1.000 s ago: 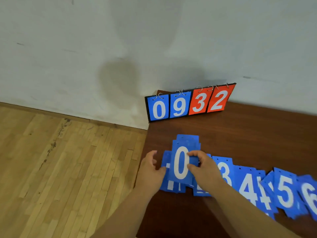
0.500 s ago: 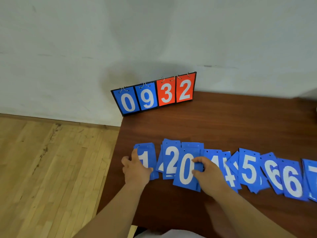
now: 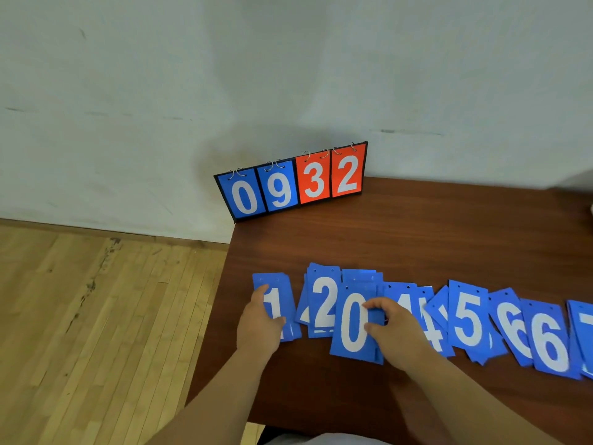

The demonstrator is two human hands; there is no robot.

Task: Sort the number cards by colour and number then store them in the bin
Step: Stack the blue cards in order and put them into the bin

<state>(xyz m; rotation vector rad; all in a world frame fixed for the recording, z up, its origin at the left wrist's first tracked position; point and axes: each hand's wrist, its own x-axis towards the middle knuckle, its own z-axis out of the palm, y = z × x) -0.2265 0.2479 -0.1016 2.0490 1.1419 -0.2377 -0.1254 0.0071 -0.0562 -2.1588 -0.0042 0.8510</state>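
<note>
1. While both hands sit at the near-left part of the brown table (image 3: 417,239), a row of blue number cards lies face up across it. The row runs from near the table's left edge out past the right border of the view.
2. Eight numerals can be read along the row: the 1 card (image 3: 279,293), the 2 card (image 3: 324,300), the 0 card (image 3: 351,322), the 4 card (image 3: 434,338), the 5 card (image 3: 468,319), the first 6 card (image 3: 513,329), the second 6 card (image 3: 548,342) and the 7 card (image 3: 585,335), which is cut off by the frame.
3. Edges of more blue cards stick out from under several of these, too covered to count. One hidden card (image 3: 361,277) shows only its top strip behind the 0 card.
4. The 0 card overlaps the right side of the 2 card and sits nearer the person than its neighbours.
5. The left hand (image 3: 260,322) rests on the 1 card, with the index fingertip near the card's top and the thumb across its face. The fingers are relaxed and not wrapped round it.
6. The right hand (image 3: 396,335) pinches the right edge of the 0 card between a curled index finger and thumb, and it covers part of the 4 card.
7. One scoreboard (image 3: 295,184) stands at the table's far-left corner against the wall (image 3: 288,75). It has four panels hung on metal rings: two blue, reading 0 and 9, and two red, reading 3 and 2.
8. A wooden floor (image 3: 96,316) lies to the left of the table.
</note>
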